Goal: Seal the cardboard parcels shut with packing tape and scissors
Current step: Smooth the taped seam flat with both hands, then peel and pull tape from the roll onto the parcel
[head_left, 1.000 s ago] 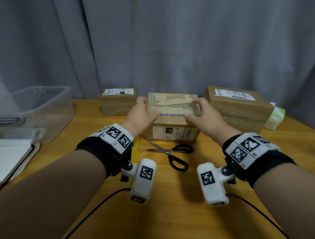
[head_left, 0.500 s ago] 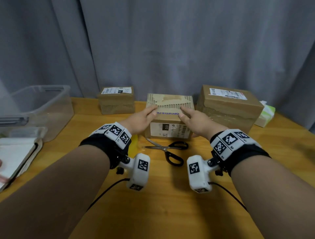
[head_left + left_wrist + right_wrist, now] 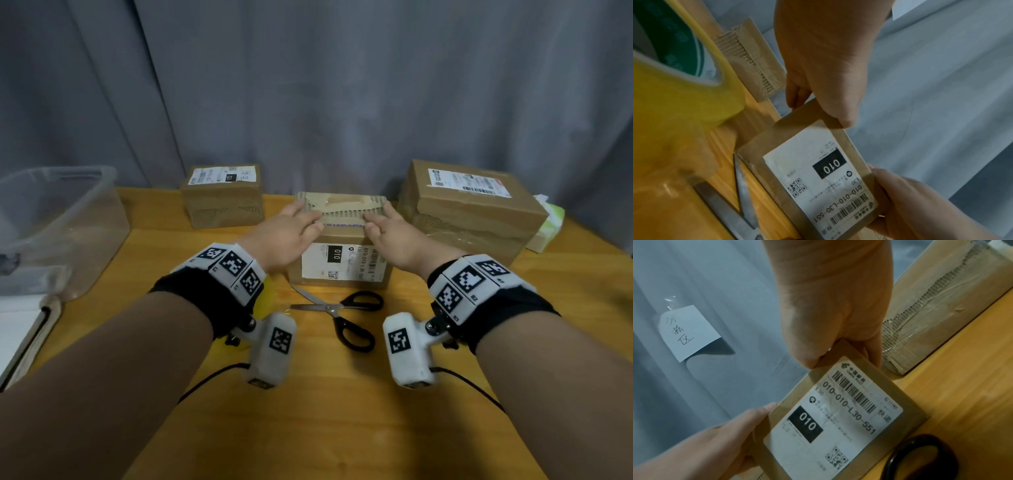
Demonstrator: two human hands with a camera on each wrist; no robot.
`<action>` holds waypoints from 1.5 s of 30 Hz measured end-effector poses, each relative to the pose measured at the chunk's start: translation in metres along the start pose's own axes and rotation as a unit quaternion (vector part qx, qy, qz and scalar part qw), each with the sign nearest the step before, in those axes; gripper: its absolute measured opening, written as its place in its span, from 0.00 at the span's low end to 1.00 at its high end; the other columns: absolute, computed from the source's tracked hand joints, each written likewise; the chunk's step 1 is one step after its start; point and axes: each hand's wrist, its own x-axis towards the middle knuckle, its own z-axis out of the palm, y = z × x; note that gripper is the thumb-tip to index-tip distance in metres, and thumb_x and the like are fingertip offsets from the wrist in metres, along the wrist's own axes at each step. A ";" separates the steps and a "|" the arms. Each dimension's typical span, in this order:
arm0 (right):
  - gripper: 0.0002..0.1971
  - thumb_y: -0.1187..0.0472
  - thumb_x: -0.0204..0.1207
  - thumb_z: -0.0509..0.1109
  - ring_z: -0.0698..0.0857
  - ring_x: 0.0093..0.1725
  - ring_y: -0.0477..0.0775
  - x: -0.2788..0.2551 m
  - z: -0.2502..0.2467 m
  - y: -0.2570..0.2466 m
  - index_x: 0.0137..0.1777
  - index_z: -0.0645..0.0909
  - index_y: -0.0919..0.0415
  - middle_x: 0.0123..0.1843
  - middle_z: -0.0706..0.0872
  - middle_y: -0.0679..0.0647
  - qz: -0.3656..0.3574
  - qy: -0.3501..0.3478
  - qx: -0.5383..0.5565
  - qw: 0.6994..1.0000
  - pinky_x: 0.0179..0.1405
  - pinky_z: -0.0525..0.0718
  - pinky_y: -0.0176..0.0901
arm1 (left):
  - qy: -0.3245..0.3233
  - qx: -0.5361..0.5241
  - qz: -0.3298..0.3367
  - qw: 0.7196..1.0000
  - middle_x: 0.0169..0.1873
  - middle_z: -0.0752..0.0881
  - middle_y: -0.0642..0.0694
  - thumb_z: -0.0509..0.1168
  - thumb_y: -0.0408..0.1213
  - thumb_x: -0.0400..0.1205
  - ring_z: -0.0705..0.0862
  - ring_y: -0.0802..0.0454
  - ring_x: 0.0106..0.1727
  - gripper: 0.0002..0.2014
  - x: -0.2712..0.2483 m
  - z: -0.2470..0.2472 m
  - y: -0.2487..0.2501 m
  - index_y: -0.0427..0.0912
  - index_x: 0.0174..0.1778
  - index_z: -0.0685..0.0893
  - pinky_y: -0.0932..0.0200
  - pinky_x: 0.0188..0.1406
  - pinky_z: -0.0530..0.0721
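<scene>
The middle cardboard parcel (image 3: 342, 263) with a white "010" label stands on the wooden table, a strip of tape across its ribbed top. My left hand (image 3: 308, 214) lies on the top left part, fingers straight, thumb on the top front edge. My right hand (image 3: 376, 216) mirrors it on the top right. The left wrist view shows the left hand (image 3: 818, 110) at the parcel's (image 3: 818, 178) corner. The right wrist view shows the right hand (image 3: 838, 353) the same way. Black-handled scissors (image 3: 342, 310) lie open in front. A yellow tape roll (image 3: 684, 97) sits under my left wrist.
A small parcel (image 3: 222, 198) stands at the back left and a larger parcel (image 3: 472, 205) at the back right, beside a green-white pack (image 3: 548, 222). On the left are a clear plastic bin (image 3: 58, 219) and a notebook (image 3: 20, 332). A grey curtain hangs behind.
My hands slid from the parcel's outer top corners to the middle of its front top edge, then apart again toward the corners. The parcel and scissors stayed put.
</scene>
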 end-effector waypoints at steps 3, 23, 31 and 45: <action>0.27 0.51 0.89 0.48 0.49 0.85 0.53 -0.002 0.003 0.008 0.85 0.51 0.57 0.87 0.43 0.53 -0.003 0.027 0.074 0.997 0.79 0.53 0.43 | 0.014 -0.005 0.006 1.000 0.84 0.49 0.49 0.51 0.61 0.83 0.57 0.50 0.82 0.36 -0.002 0.002 -0.005 0.47 0.84 0.50 0.52 0.77 0.61; 0.28 0.42 0.83 0.57 0.56 0.83 0.64 -0.019 0.008 0.019 0.83 0.58 0.45 0.85 0.55 0.54 -0.013 0.124 0.030 0.992 0.78 0.61 0.63 | 0.069 -0.099 -0.032 0.992 0.75 0.69 0.40 0.60 0.52 0.83 0.72 0.46 0.73 0.30 -0.032 -0.007 -0.001 0.42 0.79 0.65 0.55 0.70 0.69; 0.27 0.43 0.80 0.64 0.58 0.81 0.64 -0.016 0.014 0.002 0.76 0.69 0.52 0.79 0.69 0.55 -0.026 0.082 -0.068 0.994 0.81 0.57 0.60 | -0.188 0.166 -0.082 0.964 0.81 0.60 0.43 0.59 0.71 0.73 0.60 0.42 0.80 0.46 -0.052 -0.007 -0.017 0.45 0.82 0.60 0.44 0.78 0.61; 0.32 0.40 0.79 0.63 0.54 0.83 0.63 -0.017 0.019 0.004 0.80 0.64 0.50 0.82 0.64 0.54 -0.019 0.076 -0.082 0.994 0.82 0.53 0.64 | -0.044 0.193 0.017 0.980 0.47 0.86 0.56 0.59 0.40 0.82 0.79 0.55 0.56 0.08 -0.065 0.000 -0.019 0.51 0.40 0.82 0.36 0.78 0.41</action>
